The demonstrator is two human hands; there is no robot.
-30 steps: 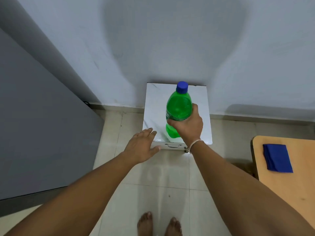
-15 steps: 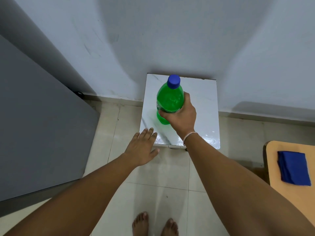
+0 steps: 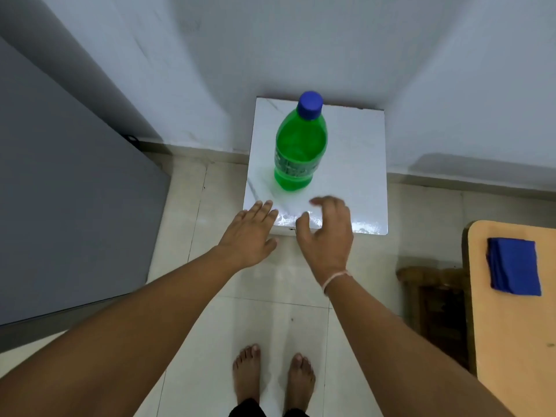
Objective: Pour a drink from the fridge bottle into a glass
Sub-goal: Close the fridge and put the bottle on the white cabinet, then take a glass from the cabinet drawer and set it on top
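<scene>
A green plastic bottle [image 3: 301, 145] with a blue cap stands upright on a small white marble-topped stand [image 3: 352, 164] against the wall. My right hand [image 3: 326, 233] hovers just in front of the bottle over the stand's near edge, fingers curled apart and holding nothing. My left hand [image 3: 249, 233] is spread flat beside it, fingertips at the stand's front left corner. No glass is in view.
A grey fridge side [image 3: 66, 188] fills the left. A wooden table [image 3: 511, 326] at the right carries a folded blue cloth [image 3: 513, 266], with a dark wooden piece [image 3: 436, 299] beside it. My bare feet [image 3: 272, 377] stand on the tiled floor.
My right hand has let go of the bottle and drawn back toward me. The bottle now stands alone on the stand. The left hand has stayed near the front edge.
</scene>
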